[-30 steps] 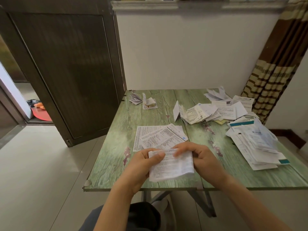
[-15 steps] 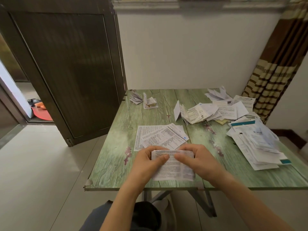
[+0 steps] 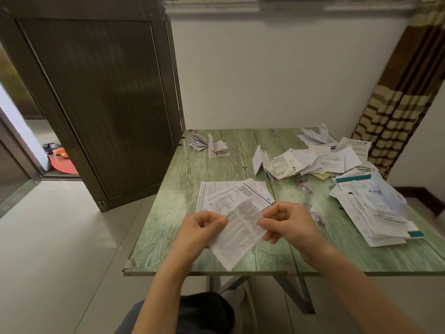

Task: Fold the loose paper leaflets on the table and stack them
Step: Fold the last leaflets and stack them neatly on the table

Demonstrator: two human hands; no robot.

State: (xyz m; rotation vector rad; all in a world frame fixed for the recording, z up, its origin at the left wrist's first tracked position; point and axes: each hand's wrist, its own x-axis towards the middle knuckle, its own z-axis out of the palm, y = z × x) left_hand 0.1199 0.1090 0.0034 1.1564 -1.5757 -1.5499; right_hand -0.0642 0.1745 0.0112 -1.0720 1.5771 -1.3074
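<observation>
Tilted now where it sat square to the table edge half a second back, the leaflet [image 3: 240, 235] runs on a slant between the two hands, above the near part of the table [image 3: 166, 213]. At far left a small stack of folded leaflets [image 3: 208, 145] sits by the back corner, and that is all that looks finished. The left hand [image 3: 202, 227] pinches the leaflet's left edge with thumb and curled fingers; the right hand [image 3: 289, 225] pinches its right edge the same way. It seems folded at least once, though blur hides the creases. Behind it lie flat printed sheets [image 3: 228, 194]. Further right, a loose heap [image 3: 301, 162] and a larger pile [image 3: 373, 208] look unfolded, so most of the work is probably left. No box or tray shows; every other paper lies straight on the tabletop.
</observation>
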